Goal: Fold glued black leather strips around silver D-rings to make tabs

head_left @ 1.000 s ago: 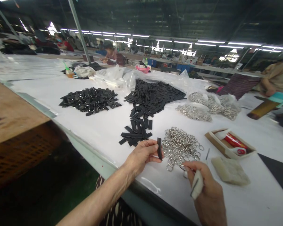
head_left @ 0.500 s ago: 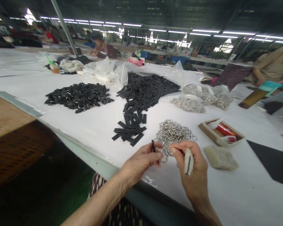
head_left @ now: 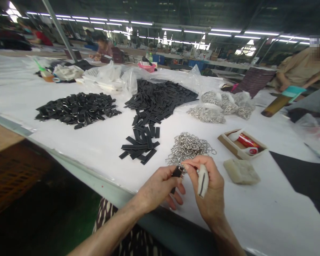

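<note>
I have the white bench (head_left: 88,149) under me, a broad heap of black strips (head_left: 162,97) toward its far edge and a lower heap of ringed strips (head_left: 77,108) to the left. The metal rings (head_left: 189,145) are piled nearer the near edge. By that edge, my left hand (head_left: 160,186) pinches a black strip (head_left: 177,172) between thumb and forefinger, other fingers loosely spread. My right hand (head_left: 212,185) presses thumb and forefinger together at the strip's upper end; I can't tell what's between them.
</note>
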